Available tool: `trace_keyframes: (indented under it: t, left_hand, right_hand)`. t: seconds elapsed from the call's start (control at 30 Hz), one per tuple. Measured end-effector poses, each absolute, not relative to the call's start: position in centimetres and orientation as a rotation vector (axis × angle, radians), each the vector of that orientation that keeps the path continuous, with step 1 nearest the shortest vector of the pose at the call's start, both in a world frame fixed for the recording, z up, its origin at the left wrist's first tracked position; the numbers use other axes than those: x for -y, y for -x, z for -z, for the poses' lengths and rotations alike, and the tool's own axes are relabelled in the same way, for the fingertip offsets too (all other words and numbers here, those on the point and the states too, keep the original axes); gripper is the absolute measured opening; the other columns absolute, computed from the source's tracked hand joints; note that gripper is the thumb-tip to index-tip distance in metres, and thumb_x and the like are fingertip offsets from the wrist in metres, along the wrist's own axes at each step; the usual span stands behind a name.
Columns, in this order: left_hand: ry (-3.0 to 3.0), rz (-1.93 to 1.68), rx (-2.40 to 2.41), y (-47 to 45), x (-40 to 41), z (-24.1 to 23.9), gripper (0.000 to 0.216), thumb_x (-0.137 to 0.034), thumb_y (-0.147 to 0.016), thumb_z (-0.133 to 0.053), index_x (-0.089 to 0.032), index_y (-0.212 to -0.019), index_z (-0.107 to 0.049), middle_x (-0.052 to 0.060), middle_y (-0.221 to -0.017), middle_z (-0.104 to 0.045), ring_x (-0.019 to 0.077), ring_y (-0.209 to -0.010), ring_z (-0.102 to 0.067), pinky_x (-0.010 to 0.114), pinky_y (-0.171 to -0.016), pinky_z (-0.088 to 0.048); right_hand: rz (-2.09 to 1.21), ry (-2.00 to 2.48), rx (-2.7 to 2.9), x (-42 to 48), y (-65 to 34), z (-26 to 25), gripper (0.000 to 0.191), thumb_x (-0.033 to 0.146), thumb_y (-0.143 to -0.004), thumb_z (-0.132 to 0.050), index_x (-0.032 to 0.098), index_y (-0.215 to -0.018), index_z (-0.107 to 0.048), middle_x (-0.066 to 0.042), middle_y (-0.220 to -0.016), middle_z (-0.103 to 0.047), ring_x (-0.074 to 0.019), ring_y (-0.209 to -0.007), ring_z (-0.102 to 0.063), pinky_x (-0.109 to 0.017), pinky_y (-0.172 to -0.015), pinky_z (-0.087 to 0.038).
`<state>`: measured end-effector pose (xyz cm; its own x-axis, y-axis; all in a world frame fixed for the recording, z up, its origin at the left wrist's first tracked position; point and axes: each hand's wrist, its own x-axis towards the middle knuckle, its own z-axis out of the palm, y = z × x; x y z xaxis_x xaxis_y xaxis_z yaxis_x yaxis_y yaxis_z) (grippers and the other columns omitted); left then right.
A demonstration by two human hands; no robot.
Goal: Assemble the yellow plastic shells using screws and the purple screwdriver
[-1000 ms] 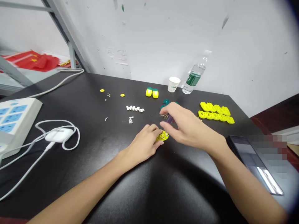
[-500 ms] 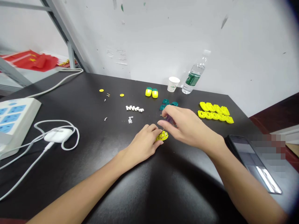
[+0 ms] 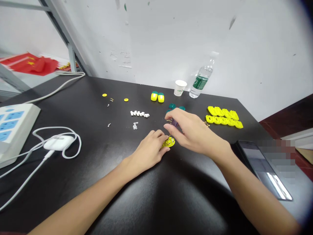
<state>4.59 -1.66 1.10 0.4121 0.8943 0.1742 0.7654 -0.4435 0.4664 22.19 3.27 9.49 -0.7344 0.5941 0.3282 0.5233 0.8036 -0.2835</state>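
My left hand (image 3: 153,147) is closed on a small yellow plastic shell (image 3: 169,142), pressing it against the black table. Tiny parts sit inside the shell, too small to name. Above it, my right hand (image 3: 186,129) grips a screwdriver (image 3: 174,123) with a dark purple handle; its thin shaft points down into the shell. Just behind my right hand lie dark green shell pieces (image 3: 172,106), partly hidden by the fingers. Left of them are a row of white plastic pieces (image 3: 140,113) and a cluster of small clear parts (image 3: 135,125).
Two yellow-and-green assembled pieces (image 3: 157,97), a paper cup (image 3: 180,88) and a water bottle (image 3: 201,78) stand at the back. Rows of yellow shells (image 3: 223,117) and a phone (image 3: 265,169) lie right. A power strip (image 3: 18,130) and white cabled charger case (image 3: 58,142) occupy the left.
The whole view has shifted slightly. My right hand has tilted a little, showing more of the screwdriver handle; the left hand still holds the shell in place.
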Motion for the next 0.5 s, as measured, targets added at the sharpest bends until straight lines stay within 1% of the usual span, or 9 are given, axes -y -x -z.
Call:
trace_keyframes:
  t: [0.07,0.1,0.17,0.23,0.3,0.37,0.4,0.47,0.5]
  left_hand:
    - [-2.358,-0.582,-1.445,-4.58,1.72,-1.14,0.015,-0.023,-0.092,-0.06,-0.018,-0.106,-0.064,0.007,-0.105,-0.061,0.023,-0.087,-0.053,0.04,-0.081,-0.048]
    - [-2.359,-0.582,-1.444,-4.58,1.75,-1.15,0.015,-0.023,-0.092,-0.059,-0.018,-0.106,-0.064,0.007,-0.105,-0.061,0.0228,-0.086,-0.052,0.04,-0.08,-0.048]
    - [-2.36,-0.583,-1.439,-4.59,1.78,-1.16,0.015,-0.023,-0.093,-0.059,-0.018,-0.106,-0.064,0.007,-0.105,-0.061,0.0226,-0.087,-0.053,0.04,-0.082,-0.048]
    - [-2.36,-0.584,-1.433,-4.61,1.76,-1.13,0.015,-0.023,-0.093,-0.059,-0.018,-0.106,-0.064,0.007,-0.105,-0.061,0.0228,-0.089,-0.053,0.04,-0.084,-0.048]
    - [-2.356,-0.587,-1.434,-4.62,1.73,-1.06,0.015,-0.023,-0.093,-0.059,-0.018,-0.106,-0.064,0.007,-0.106,-0.061,0.0234,-0.091,-0.054,0.041,-0.085,-0.048]
    - [-2.352,-0.587,-1.434,-4.6,1.7,-0.99,0.018,-0.023,-0.093,-0.06,-0.018,-0.109,-0.063,0.007,-0.107,-0.061,0.0242,-0.094,-0.054,0.041,-0.086,-0.048]
    - [-2.352,-0.584,-1.433,-4.58,1.71,-0.97,0.019,-0.023,-0.092,-0.06,-0.018,-0.111,-0.063,0.007,-0.108,-0.061,0.0245,-0.096,-0.054,0.041,-0.086,-0.048]
    - [-2.357,-0.576,-1.434,-4.54,1.75,-0.97,0.021,-0.022,-0.093,-0.06,-0.018,-0.113,-0.063,0.007,-0.11,-0.061,0.0243,-0.095,-0.053,0.041,-0.087,-0.047]
    - [-2.359,-0.571,-1.436,-4.52,1.77,-1.0,0.02,-0.022,-0.093,-0.06,-0.018,-0.112,-0.063,0.007,-0.11,-0.061,0.0239,-0.093,-0.053,0.041,-0.086,-0.047]
  right_hand:
    - [-0.282,0.806,2.582,-3.19,-22.27,-9.55,0.026,0.026,-0.098,-0.045,0.017,-0.121,-0.054,-0.01,-0.116,-0.065,-0.022,-0.098,-0.061,-0.035,-0.083,-0.045]
    - [-0.306,0.797,2.577,-3.17,-22.33,-9.6,0.03,0.024,-0.097,-0.044,0.016,-0.125,-0.053,-0.011,-0.119,-0.064,-0.0226,-0.101,-0.061,-0.036,-0.085,-0.046]
    - [-0.352,0.789,2.568,-3.16,-22.43,-9.71,0.035,0.021,-0.097,-0.042,0.016,-0.13,-0.052,-0.011,-0.119,-0.065,-0.022,-0.101,-0.062,-0.035,-0.086,-0.046]
    - [-0.4,0.747,2.562,-3.22,-22.47,-9.78,0.036,0.019,-0.098,-0.04,0.017,-0.133,-0.051,-0.008,-0.113,-0.067,-0.0189,-0.093,-0.063,-0.032,-0.082,-0.047]
    - [-0.398,0.685,2.561,-3.35,-22.46,-9.74,0.029,0.02,-0.098,-0.044,0.018,-0.124,-0.057,-0.005,-0.101,-0.069,-0.0158,-0.082,-0.063,-0.029,-0.075,-0.045]
    - [-0.328,0.659,2.556,-3.49,-22.42,-9.63,0.017,0.025,-0.098,-0.05,0.018,-0.105,-0.063,-0.002,-0.085,-0.068,-0.0141,-0.071,-0.059,-0.027,-0.067,-0.042]
    - [-0.282,0.674,2.548,-3.55,-22.4,-9.57,0.017,0.028,-0.098,-0.051,0.018,-0.097,-0.064,-0.001,-0.078,-0.065,-0.0139,-0.068,-0.057,-0.027,-0.064,-0.041]
    - [-0.233,0.721,2.546,-3.58,-22.39,-9.51,0.02,0.032,-0.099,-0.049,0.018,-0.092,-0.063,-0.002,-0.079,-0.064,-0.0153,-0.07,-0.057,-0.028,-0.065,-0.041]
    - [-0.247,0.735,2.551,-3.54,-22.39,-9.52,0.019,0.031,-0.098,-0.049,0.018,-0.096,-0.062,-0.004,-0.086,-0.066,-0.0166,-0.076,-0.059,-0.029,-0.068,-0.042]
